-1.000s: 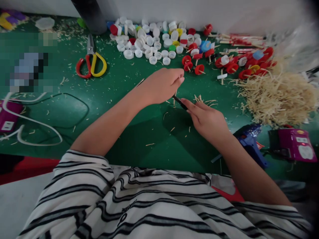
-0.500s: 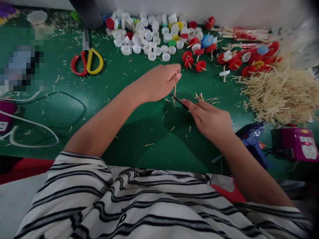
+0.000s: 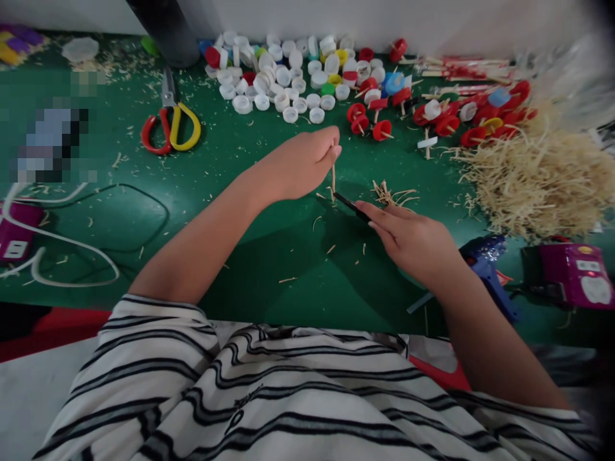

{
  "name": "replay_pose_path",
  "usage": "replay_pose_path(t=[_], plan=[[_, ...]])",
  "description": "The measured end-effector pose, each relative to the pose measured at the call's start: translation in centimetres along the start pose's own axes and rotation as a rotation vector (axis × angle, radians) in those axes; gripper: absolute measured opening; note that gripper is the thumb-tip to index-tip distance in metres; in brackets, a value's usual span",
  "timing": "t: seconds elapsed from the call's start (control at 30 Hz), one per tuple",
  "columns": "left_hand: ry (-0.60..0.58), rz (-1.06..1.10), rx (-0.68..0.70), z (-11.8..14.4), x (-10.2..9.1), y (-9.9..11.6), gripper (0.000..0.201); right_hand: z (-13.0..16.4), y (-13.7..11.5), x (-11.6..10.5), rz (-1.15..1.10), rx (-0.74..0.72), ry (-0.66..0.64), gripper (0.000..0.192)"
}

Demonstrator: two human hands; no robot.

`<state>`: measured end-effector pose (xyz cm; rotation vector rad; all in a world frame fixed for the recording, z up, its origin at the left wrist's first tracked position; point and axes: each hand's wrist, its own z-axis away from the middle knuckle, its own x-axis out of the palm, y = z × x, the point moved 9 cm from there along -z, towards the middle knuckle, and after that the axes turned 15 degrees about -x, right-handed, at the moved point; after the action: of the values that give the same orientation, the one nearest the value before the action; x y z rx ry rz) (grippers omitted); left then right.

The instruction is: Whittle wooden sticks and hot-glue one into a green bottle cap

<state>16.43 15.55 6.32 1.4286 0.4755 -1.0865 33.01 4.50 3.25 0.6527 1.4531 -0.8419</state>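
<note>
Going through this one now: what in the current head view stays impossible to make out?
All in the head view:
- Pale stick: its far end, hidden inside the left grip.
- Dark tool: most of its handle, covered by the right grip.
- Purple box at left: cut off by the left edge.
- Dark cylinder: top cut off by the upper edge.
- Shirt lettering: too small.

It looks like a small craft workshop: a green bench strewn with wood shavings, beside plastic bottle caps, scissors and a blue glue gun.
</note>
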Motion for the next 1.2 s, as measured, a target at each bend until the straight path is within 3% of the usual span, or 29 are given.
replay_pose_path(t=[0.23,0.57,0.87,1.03,1.2], plan=[[0.014,-0.024,0.007,-0.2,0.2,-0.6,0.027,0.3,0.2,0.4,-0.068,-0.016,-0.008,0.052],[0.026,-0.017,0.011,-0.1,0.0,0.1,0.023,-0.3,0.3,-1.1,0.070,-0.029,0.145,0.047],[0.002,0.012,0.000,0.1,0.2,0.2,0.027,-0.6,0.6,0.3,0.059,-0.030,0.015,0.050],[0.021,-0.009,0.008,-0.1,0.2,-0.1,0.027,-0.3,0.7,0.0,0.017,-0.043,0.048,0.049],[0.008,-0.029,0.015,0.1,0.5,0.3,0.027,-0.2,0.6,-0.5,0.119,-0.033,0.085,0.049]])
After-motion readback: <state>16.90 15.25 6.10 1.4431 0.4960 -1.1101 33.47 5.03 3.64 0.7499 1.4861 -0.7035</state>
